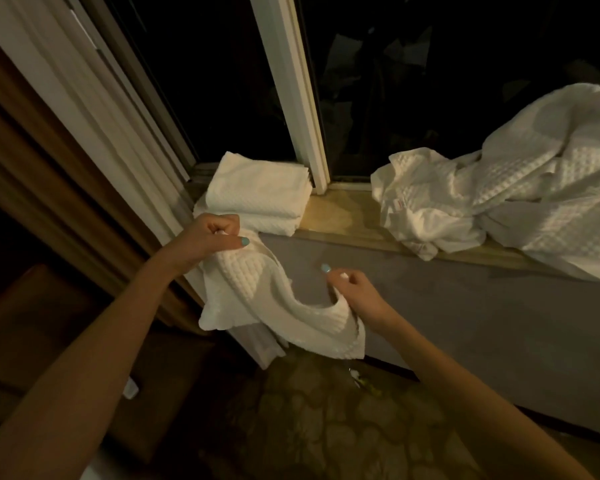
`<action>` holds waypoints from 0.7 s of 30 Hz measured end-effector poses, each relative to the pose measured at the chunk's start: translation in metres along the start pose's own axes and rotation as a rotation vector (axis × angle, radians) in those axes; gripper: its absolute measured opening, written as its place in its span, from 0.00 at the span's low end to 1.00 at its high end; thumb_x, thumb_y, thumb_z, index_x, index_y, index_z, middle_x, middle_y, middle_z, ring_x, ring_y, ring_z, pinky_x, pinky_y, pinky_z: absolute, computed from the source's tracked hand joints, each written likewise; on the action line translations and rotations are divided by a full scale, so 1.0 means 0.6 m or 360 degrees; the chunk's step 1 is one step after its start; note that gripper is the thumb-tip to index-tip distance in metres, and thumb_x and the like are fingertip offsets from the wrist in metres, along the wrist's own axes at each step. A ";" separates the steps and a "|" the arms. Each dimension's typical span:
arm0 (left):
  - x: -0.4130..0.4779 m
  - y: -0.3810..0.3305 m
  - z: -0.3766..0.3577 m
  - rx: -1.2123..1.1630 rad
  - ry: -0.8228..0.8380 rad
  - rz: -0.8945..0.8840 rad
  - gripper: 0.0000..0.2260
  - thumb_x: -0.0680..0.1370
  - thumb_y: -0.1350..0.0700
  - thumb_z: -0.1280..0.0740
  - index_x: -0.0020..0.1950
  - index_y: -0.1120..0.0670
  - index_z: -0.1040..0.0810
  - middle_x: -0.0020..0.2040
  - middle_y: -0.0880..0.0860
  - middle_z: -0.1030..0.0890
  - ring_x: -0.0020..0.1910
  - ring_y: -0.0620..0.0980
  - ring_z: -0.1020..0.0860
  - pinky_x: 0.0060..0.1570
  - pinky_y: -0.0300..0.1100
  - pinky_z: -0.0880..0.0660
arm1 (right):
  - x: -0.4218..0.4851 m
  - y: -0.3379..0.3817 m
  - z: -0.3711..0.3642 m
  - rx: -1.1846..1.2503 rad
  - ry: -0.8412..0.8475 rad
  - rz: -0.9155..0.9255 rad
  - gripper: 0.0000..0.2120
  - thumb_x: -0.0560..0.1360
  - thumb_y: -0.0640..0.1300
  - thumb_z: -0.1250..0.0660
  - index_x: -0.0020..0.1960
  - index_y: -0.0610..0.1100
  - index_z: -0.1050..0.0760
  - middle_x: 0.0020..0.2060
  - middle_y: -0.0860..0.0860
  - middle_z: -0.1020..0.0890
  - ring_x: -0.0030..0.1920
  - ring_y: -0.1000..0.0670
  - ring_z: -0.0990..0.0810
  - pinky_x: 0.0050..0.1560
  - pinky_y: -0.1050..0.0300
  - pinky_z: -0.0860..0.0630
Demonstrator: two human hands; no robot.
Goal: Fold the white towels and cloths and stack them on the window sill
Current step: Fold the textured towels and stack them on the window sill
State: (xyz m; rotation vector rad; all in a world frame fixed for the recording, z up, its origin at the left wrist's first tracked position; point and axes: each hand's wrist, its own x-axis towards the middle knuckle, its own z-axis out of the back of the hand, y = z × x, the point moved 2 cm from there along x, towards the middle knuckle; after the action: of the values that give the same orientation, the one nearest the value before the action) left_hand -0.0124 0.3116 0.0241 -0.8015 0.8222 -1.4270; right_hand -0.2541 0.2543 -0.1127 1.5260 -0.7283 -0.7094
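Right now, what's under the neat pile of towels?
The pile sits right on the sill. It hides the sill's left end, so anything tucked beneath it cannot be seen.

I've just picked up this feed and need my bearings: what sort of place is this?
Probably a hotel or guest bedroom at night. A window sill under dark panes carries a folded stack of white waffle towels and an unfolded pile; a pleated curtain hangs left, patterned carpet lies below.

Home or hotel room: curtains (94, 109), window sill (343, 216), patterned carpet (326, 427).
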 end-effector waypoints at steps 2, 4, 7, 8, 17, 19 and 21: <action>-0.002 0.002 -0.002 -0.0037 -0.0013 0.0002 0.20 0.69 0.56 0.28 0.28 0.49 0.39 0.32 0.46 0.38 0.31 0.42 0.38 0.36 0.32 0.37 | -0.003 0.004 -0.028 0.0043 -0.0015 0.0047 0.18 0.80 0.41 0.38 0.32 0.43 0.29 0.24 0.57 0.27 0.27 0.60 0.30 0.36 0.67 0.32; -0.008 0.001 -0.007 -0.0075 -0.0022 0.0007 0.21 0.69 0.54 0.27 0.27 0.47 0.39 0.31 0.45 0.37 0.31 0.41 0.37 0.37 0.32 0.36 | 0.002 0.007 -0.057 0.0117 -0.0072 0.0098 0.11 0.79 0.42 0.36 0.38 0.44 0.23 0.31 0.59 0.22 0.34 0.62 0.25 0.40 0.67 0.29; -0.023 -0.003 -0.019 -0.0156 -0.0030 0.0038 0.22 0.64 0.44 0.22 0.27 0.47 0.36 0.30 0.42 0.35 0.31 0.39 0.35 0.37 0.30 0.34 | 0.016 0.009 -0.097 0.0218 -0.0042 0.0088 0.13 0.78 0.47 0.35 0.63 0.51 0.23 0.58 0.58 0.21 0.58 0.61 0.24 0.60 0.63 0.28; -0.028 -0.005 -0.023 -0.0177 -0.0040 0.0055 0.22 0.63 0.41 0.22 0.26 0.46 0.35 0.30 0.42 0.35 0.31 0.38 0.35 0.36 0.30 0.33 | 0.021 0.008 -0.107 0.0253 -0.0015 0.0072 0.17 0.78 0.48 0.35 0.67 0.52 0.26 0.63 0.58 0.24 0.63 0.60 0.26 0.64 0.61 0.29; -0.075 0.023 -0.022 -0.0207 -0.0014 0.0195 0.21 0.63 0.49 0.22 0.24 0.50 0.35 0.28 0.47 0.35 0.29 0.41 0.35 0.33 0.32 0.32 | 0.033 -0.013 -0.160 0.0166 0.0464 0.0042 0.23 0.79 0.39 0.37 0.71 0.54 0.37 0.62 0.59 0.27 0.56 0.69 0.26 0.56 0.72 0.30; -0.085 0.027 -0.019 -0.0185 -0.0010 0.0204 0.19 0.65 0.53 0.26 0.24 0.53 0.36 0.30 0.54 0.37 0.29 0.44 0.35 0.34 0.33 0.32 | 0.037 -0.021 -0.171 0.0152 0.0479 -0.0032 0.19 0.78 0.40 0.34 0.68 0.50 0.29 0.60 0.55 0.22 0.55 0.63 0.22 0.57 0.67 0.28; -0.096 0.031 -0.010 -0.0149 -0.0032 0.0210 0.19 0.66 0.54 0.27 0.25 0.55 0.36 0.32 0.58 0.38 0.30 0.46 0.36 0.36 0.33 0.31 | 0.042 -0.024 -0.180 0.0164 0.0401 -0.0059 0.13 0.77 0.41 0.32 0.61 0.47 0.23 0.53 0.53 0.19 0.51 0.60 0.20 0.55 0.63 0.26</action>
State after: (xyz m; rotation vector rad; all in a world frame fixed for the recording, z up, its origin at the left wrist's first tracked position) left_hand -0.0070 0.3690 0.0055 -0.8161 0.9150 -1.2693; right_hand -0.1527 0.3011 -0.1197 1.6905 -0.5548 -0.5010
